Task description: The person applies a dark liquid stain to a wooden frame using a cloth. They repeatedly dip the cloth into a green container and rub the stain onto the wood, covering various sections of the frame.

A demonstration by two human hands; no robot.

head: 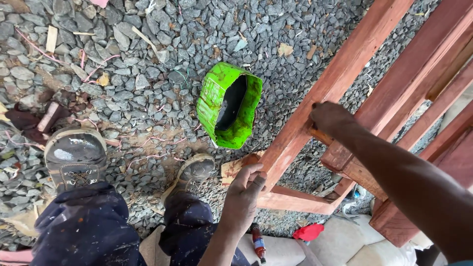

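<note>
The ground is loose grey gravel (148,74), lit by flat daylight with no hard shadows. A cut-open green plastic container (229,103) lies on its side on the stones. Left of the container, pale wood chips (51,38) and thin pink strings (93,66) are scattered among the stones. Below and to the right of it lie pale stuffed sacks (345,241), with a small bottle (258,242) and a red scrap (309,231) beside them.
</note>
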